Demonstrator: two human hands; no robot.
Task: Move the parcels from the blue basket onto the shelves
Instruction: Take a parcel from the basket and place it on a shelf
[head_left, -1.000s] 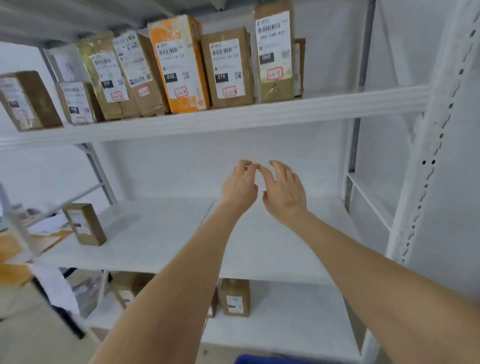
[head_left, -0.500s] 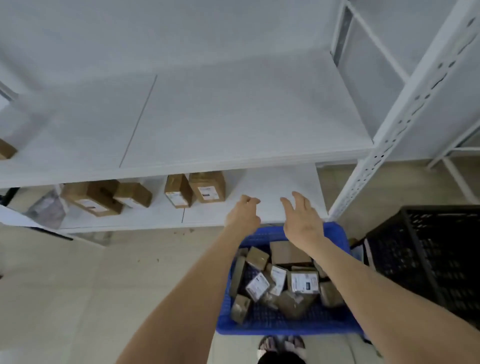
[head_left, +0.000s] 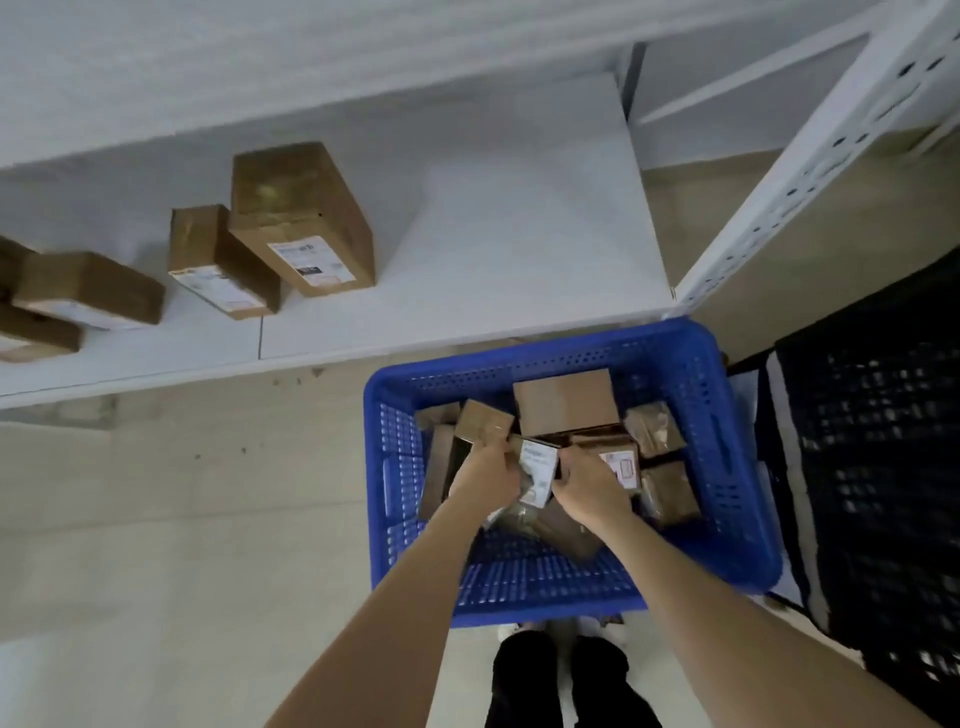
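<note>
two bare hands are down inside the blue perforated plastic basket (head_left: 727, 467), which stands on the pale floor (head_left: 156, 519) just in front of the lowest white shelf (head_left: 467, 260). in the head view, the only one, the left hand (head_left: 485, 475) and the right hand (head_left: 589, 486) close from opposite sides on a small brown parcel with a white label (head_left: 537, 467), fingers curled onto its left and right edges, though the fingertips are mostly hidden. gripping it from both sides probably serves to work it free of the loose pile of brown parcels packed around it, among them a large plain cardboard box (head_left: 566, 400) at the far wall. the held parcel lies in the middle of the basket with its label face turned up toward the camera, and its long axis runs roughly from the person toward the shelf, slightly tilted. on the shelf several brown parcels already stand, the tallest (head_left: 301, 218) touching a smaller one (head_left: 218, 260), with bare shelf to their right. a black crate (head_left: 872, 467) sits just beside the basket on the right.
</note>
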